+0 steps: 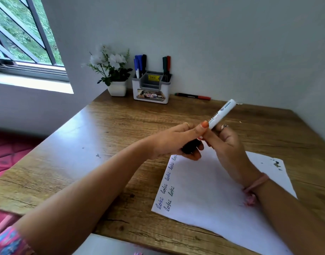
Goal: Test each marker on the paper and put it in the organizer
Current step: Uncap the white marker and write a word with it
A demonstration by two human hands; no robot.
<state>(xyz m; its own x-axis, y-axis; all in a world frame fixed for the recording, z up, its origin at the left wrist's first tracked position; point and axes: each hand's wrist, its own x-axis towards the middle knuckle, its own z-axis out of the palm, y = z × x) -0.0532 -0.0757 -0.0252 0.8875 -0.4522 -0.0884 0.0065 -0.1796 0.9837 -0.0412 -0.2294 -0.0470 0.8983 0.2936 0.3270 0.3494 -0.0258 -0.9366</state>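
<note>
A white marker [223, 113] with a black cap [190, 146] is held above the desk, tilted up to the right. My left hand [173, 139] grips the black cap end. My right hand [229, 144] grips the white barrel. Under the hands lies the white paper [209, 196] with several handwritten words down its left edge. The white organizer [151, 89] stands at the back by the wall, with blue and black markers [139, 65] in its left slot and a green and a red one [166, 66] in its right slot. A red-and-black marker [193, 96] lies on the desk right of the organizer.
A white pot with white flowers [113, 70] stands left of the organizer. The wooden desk [88, 144] meets the wall at the back and right. A window [20, 34] is at the upper left. Ink smudges [276, 164] mark the paper's right corner.
</note>
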